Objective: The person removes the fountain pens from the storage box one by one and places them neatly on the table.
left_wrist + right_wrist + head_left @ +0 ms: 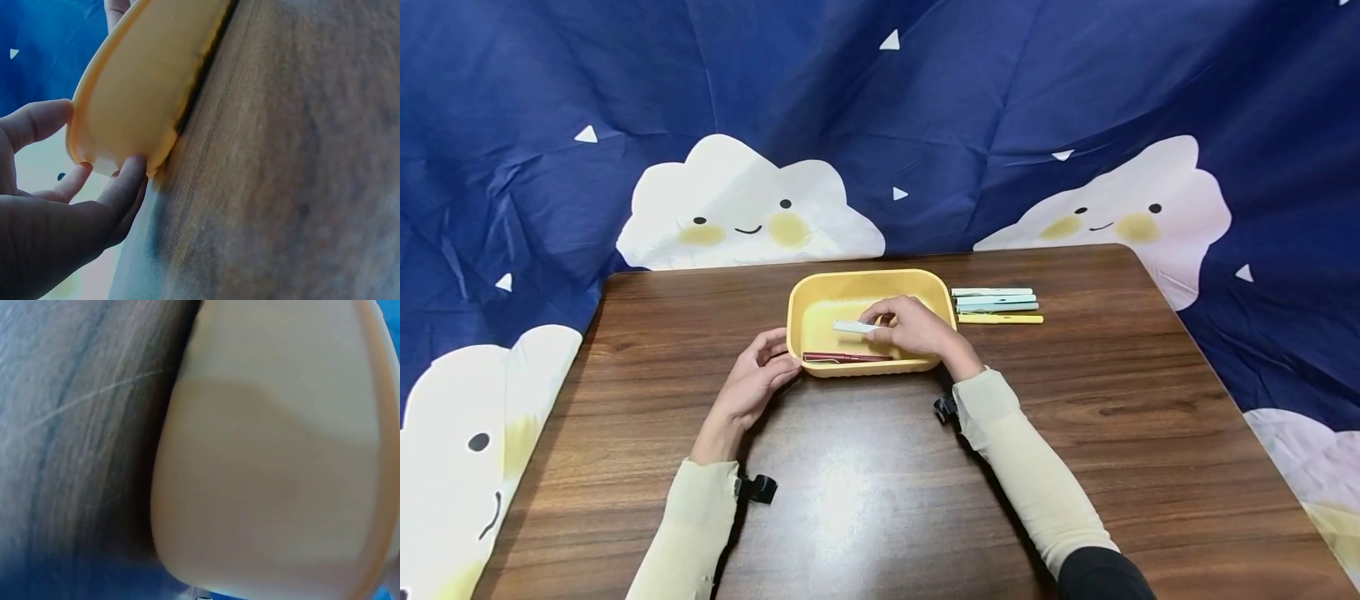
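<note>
A yellow plastic basket stands on the table. My left hand is at its left front corner; in the left wrist view, thumb and fingertips touch the outside of the basket wall. Over the inside of the basket, my right hand pinches a white pen between thumb and fingers, its end pointing left. Along the front inner wall lies a dark red pen with a metal clip. Only the basket's outer wall fills most of the right wrist view; the right hand's grip is hidden there.
Just right of the basket, several pens lie side by side: a white pen, pale blue-green ones, and a yellow pen nearest me. The brown wooden table ends at a blue curtain with cloud prints.
</note>
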A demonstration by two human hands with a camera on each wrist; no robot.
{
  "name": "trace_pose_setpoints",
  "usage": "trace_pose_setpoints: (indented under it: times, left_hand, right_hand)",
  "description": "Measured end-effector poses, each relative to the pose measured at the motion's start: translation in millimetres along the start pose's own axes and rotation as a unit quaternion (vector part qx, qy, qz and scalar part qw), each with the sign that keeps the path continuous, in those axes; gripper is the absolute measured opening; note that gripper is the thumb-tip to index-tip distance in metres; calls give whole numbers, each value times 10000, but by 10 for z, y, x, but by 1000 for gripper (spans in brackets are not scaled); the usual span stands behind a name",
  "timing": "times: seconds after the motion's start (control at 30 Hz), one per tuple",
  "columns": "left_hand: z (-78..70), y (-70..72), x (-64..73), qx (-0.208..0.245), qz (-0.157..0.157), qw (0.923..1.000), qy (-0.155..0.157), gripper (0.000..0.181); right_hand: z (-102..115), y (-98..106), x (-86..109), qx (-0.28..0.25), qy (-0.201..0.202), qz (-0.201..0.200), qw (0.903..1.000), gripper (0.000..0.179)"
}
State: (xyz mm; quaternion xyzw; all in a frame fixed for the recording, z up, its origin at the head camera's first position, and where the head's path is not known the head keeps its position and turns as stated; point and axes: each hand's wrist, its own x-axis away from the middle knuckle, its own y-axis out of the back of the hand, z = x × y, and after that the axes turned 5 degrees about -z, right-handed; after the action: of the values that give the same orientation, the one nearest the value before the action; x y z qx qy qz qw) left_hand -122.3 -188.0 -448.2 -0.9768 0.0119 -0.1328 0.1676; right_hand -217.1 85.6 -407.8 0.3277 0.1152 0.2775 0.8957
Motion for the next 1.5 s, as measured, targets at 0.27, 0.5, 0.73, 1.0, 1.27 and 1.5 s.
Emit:
trace_pose_setpoints:
  times: [0.27, 0.5, 0.73, 1.0, 1.27, 1.5]
  left_hand:
    - [8, 0, -4, -8, 18, 10000, 9, 62]
    - [9, 10, -4, -31, 5, 10000, -4, 63]
    - [2, 4, -1, -46, 11, 10000, -8, 62]
    - [-8, -5, -4, -71, 21, 10000, -20, 63]
    - [-2, 1, -6, -27, -11, 10000, -18, 61]
    - [0, -1, -10, -70, -32, 10000, 4, 60]
  right_hand:
    - [-6, 75, 38, -1, 129, -243, 9996, 21]
    - [-5, 134, 60, 47, 274, -337, 9990, 21]
    - [7, 212, 92, 30, 337, -429, 9985, 20]
    - [-25, 322, 147, -13, 248, -496, 9985, 17]
    - [-72, 394, 195, 273, 184, -591, 9977, 17]
    - [-115, 476, 241, 276, 329, -733, 9964, 16]
